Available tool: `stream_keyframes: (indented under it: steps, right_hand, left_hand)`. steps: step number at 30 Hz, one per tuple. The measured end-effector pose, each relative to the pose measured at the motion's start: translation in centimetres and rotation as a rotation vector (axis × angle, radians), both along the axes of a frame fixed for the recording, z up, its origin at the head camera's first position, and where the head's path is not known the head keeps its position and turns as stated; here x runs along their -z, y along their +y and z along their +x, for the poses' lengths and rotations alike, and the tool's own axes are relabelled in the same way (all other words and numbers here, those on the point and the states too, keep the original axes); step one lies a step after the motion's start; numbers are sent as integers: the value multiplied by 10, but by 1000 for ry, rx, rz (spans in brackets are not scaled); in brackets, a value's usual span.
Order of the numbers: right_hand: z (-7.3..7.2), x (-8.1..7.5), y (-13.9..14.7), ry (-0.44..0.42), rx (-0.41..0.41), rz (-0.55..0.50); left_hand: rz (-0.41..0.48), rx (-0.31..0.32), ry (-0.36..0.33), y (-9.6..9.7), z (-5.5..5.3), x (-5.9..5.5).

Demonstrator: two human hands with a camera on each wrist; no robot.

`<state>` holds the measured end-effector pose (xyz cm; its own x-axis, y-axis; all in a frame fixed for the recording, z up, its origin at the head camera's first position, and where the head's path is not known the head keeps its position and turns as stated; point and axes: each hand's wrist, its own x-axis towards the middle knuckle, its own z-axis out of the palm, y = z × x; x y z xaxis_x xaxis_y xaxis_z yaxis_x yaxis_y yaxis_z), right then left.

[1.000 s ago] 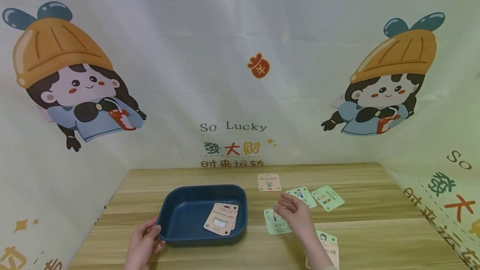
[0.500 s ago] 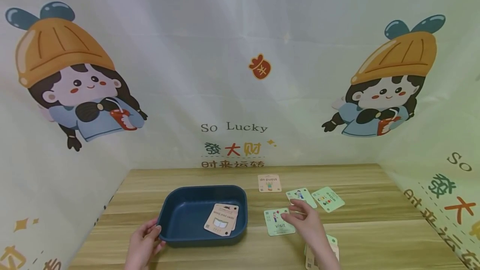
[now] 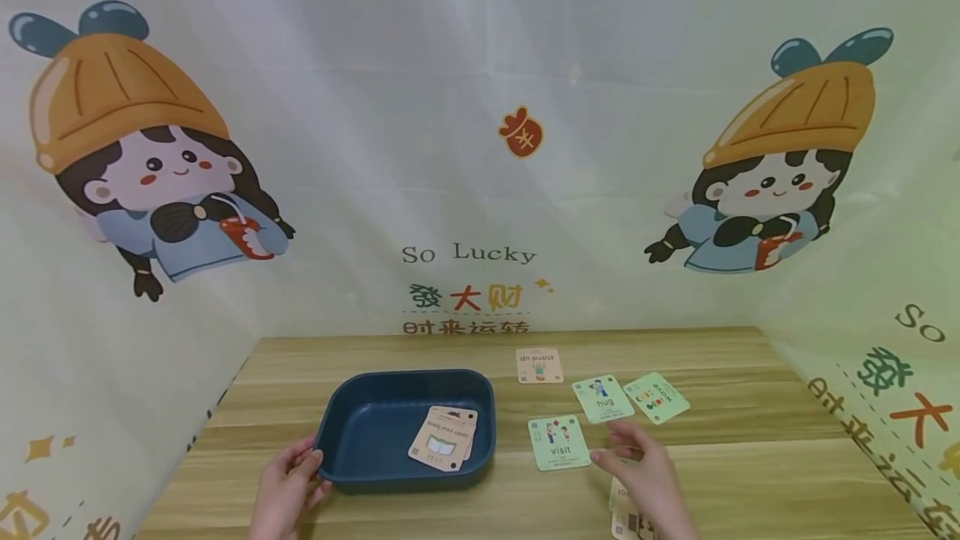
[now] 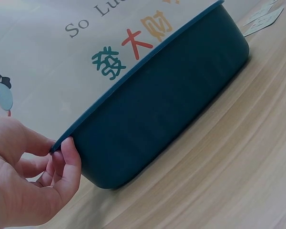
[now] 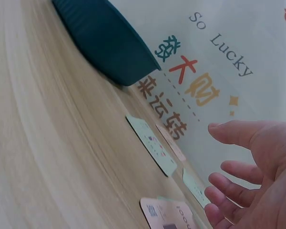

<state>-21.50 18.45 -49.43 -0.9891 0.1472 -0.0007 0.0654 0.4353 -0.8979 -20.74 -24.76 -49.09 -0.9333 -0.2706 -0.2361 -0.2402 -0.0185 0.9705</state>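
My left hand (image 3: 288,477) pinches the rim of a dark blue plastic basin (image 3: 367,377) at its near left corner. In the left wrist view, the thumb and curled fingers meet at the basin's lip. Inside lie a peach "open your book" flash card (image 3: 438,444) and another partly beneath it. My right hand (image 3: 645,469) holds nothing, its fingers apart and loosely bent. Just left of it is the green "visit" card (image 3: 560,444), with the green "hug" card (image 3: 603,398) beyond. A peach-topped card pile (image 3: 628,515) is partly hidden by this hand.
A green "wave" card (image 3: 657,397) lies at the right, beside the "hug" card. Farther back is a peach "stand up" card (image 3: 539,365). The wood-grain table (image 3: 750,407) is enclosed by a printed cloth backdrop (image 3: 600,190).
My right hand has drawn back from over the "visit" and "hug" cards, toward me and to the right, uncovering both. The left hand and basin have stayed put.
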Motion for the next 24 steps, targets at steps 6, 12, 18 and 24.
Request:
stream_keyframes:
  steps: [6, 12, 18, 24]
  right_hand:
    - [5, 4, 12, 0, 7, 74]
    - [12, 8, 24, -30, -5, 146]
    - [19, 11, 35, -30, -30, 286]
    - [25, 13, 40, 2, -45, 471]
  left_hand:
    - [-2, -3, -1, 0, 0, 0]
    - [-1, -4, 0, 1, 0, 0]
    - [0, -2, 12, 1, -1, 1]
    - [-4, -4, 4, 0, -2, 2]
